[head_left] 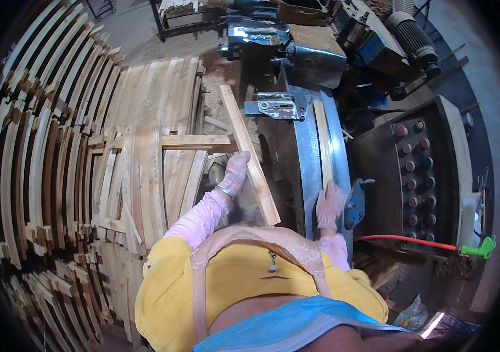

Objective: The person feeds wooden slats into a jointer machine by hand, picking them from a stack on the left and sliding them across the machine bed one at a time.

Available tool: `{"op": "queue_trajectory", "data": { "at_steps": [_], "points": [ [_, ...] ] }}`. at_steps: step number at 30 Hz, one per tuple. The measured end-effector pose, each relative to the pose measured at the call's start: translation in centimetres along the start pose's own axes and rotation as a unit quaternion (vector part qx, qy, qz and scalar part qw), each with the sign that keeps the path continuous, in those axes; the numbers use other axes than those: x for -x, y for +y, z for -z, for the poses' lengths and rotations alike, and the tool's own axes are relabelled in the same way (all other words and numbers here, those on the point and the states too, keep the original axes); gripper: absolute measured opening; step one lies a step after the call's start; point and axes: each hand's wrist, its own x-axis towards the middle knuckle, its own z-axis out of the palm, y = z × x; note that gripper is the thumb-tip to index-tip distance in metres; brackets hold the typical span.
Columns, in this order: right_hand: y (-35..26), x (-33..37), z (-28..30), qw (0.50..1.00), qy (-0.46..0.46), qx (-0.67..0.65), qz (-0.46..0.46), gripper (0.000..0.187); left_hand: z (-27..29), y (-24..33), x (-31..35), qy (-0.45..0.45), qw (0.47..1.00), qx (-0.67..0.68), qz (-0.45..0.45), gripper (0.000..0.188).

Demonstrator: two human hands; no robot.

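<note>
My left hand, in a pale work glove, is closed around the middle of a wooden strip. That strip slants in the air between the board stack and the machine. My right hand, also gloved and slightly blurred, is at the near end of a second wooden strip. Its fingers bend over that end. The second strip lies lengthwise on the machine's metal bed, its far end beside a metal guide block.
Stacked wooden frames fill the left side. Beside them are flat boards with loose strips on top. A control panel with several buttons stands on the right, near a red hose with a green air gun. A motor is at the back right.
</note>
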Motion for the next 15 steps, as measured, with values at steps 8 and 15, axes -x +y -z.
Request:
{"op": "queue_trajectory", "data": {
  "at_steps": [8, 15],
  "points": [
    [-6.8, -19.1, -7.2, 0.965, 0.155, -0.156, 0.143, 0.026, 0.0, 5.7, 3.1, 0.044, 0.992, -0.116, -0.038, 0.034],
    [-17.3, -5.2, 3.5, 0.708, -0.420, -0.567, -0.036, 0.037, 1.4, 4.7, 1.2, -0.023, 0.900, -0.391, -0.192, 0.061]
  ]
}}
